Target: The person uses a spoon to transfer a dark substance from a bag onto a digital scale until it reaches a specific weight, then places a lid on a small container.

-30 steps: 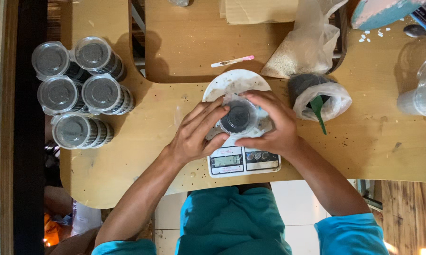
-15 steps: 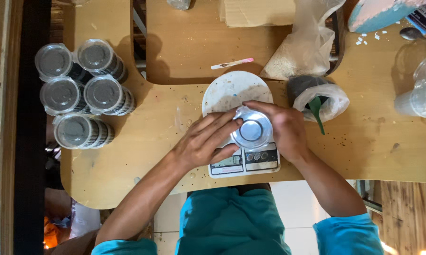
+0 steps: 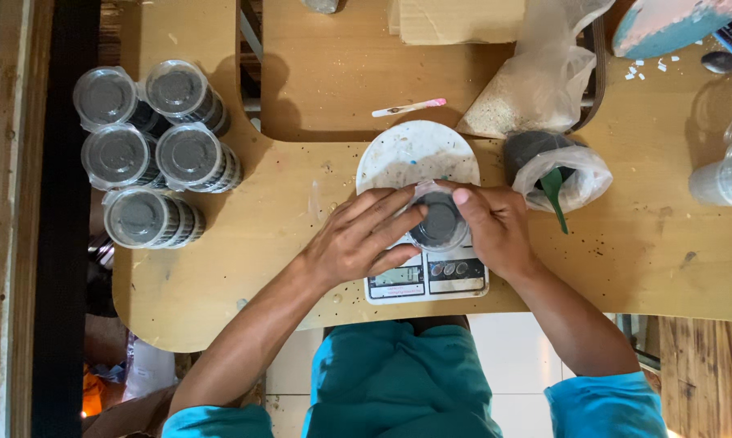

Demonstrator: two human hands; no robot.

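A person's left hand [image 3: 358, 243] and right hand [image 3: 495, 231] close around a small clear plastic cup [image 3: 439, 223] of dark material, fingers wrapped on its sides from left and right. The cup sits over a white kitchen scale [image 3: 427, 280] at the near edge of a wooden table [image 3: 285, 235], just near of a round white plate [image 3: 414, 154] dusted with specks.

At far left, five lidded clear cups [image 3: 151, 150] filled with the same dark material lie grouped together, touching one another. To the right of the plate, one clear plastic bag [image 3: 556, 166] holds dark material and a green scoop [image 3: 556, 195]. Beyond it, a second plastic bag [image 3: 536, 85] holds pale, sandy grains. Two empty clear cups [image 3: 727, 166] stand at the far right edge. A thin white stick with a pink tip [image 3: 409, 107] lies on the far side of the plate, apart from it.
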